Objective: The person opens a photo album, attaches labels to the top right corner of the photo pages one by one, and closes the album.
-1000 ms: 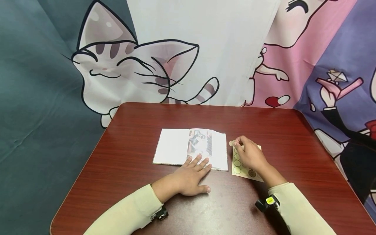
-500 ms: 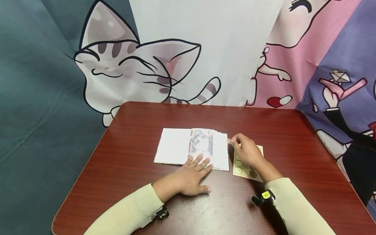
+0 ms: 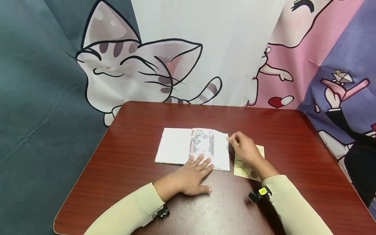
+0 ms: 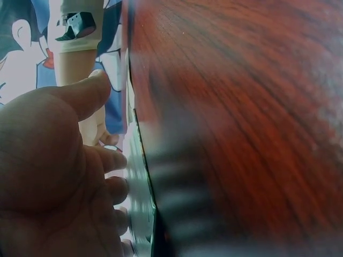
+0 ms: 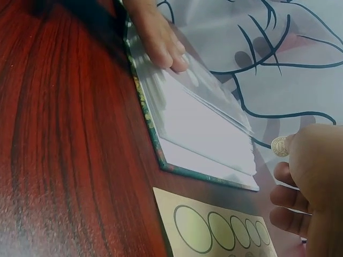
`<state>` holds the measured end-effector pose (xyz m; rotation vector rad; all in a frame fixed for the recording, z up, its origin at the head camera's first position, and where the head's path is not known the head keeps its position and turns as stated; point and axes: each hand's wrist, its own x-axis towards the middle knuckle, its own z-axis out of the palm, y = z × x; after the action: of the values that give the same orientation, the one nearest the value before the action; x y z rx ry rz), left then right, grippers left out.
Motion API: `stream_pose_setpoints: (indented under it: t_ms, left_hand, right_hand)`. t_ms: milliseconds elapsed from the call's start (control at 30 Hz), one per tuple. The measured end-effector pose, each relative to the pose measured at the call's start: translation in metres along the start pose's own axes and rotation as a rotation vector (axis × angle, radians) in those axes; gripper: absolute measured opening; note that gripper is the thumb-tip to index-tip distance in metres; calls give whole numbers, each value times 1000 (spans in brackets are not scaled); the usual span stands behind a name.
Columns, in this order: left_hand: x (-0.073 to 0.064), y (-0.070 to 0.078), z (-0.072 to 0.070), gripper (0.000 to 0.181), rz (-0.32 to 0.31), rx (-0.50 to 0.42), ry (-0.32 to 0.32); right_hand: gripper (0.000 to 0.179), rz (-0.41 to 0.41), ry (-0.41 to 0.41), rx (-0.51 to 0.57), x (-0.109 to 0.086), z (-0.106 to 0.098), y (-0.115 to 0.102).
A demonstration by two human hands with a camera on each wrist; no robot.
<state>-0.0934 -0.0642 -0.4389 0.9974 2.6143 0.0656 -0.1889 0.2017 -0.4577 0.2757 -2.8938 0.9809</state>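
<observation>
An open book (image 3: pixel 173 145) with white pages and a picture (image 3: pixel 202 142) of a cat-like animal lies on the table. My left hand (image 3: pixel 191 179) rests with spread, straight fingers on the book's lower edge; in the left wrist view those fingers (image 4: pixel 115 190) touch the page side. Between thumb and forefinger, my right hand (image 3: pixel 246 148) pinches a small round gold sticker (image 5: pixel 280 145) with print on it, by the book's upper right corner. Under that hand lies a yellow sticker sheet (image 3: pixel 239 166) with rows of circles, partly hidden by the hand and wrist.
The reddish-brown wooden table (image 3: pixel 132 140) has rounded corners. Behind it hangs a cloth backdrop (image 3: pixel 241 49) with cartoon cats. A small camera (image 3: pixel 161 212) is strapped to the left wrist, and another camera (image 3: pixel 259 193) to the right.
My right hand has moved left and slightly up with the sticker, from over the sheet to the book's right edge. The left hand stays on the book.
</observation>
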Motion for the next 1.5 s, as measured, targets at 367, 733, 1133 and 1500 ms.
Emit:
stream_pose_setpoints:
  t_ms: [367,733,1133,1500]
  left_hand:
    - [1,0,0,86,-7,5,-9]
    - [0,1,-2,86,-5,-6,-7]
    - [0,1,-1,86,-3,-21,-7]
    - [0,1,-1,87,-10,-19,-13]
  right_hand:
    - [17,-5,10,17,8,7,-6]
    - [18,-19,-11,29,15,13,-7]
    - [16,-33,1,33,24,21,-10]
    - [16,-30,-3,41,33,26,-12]
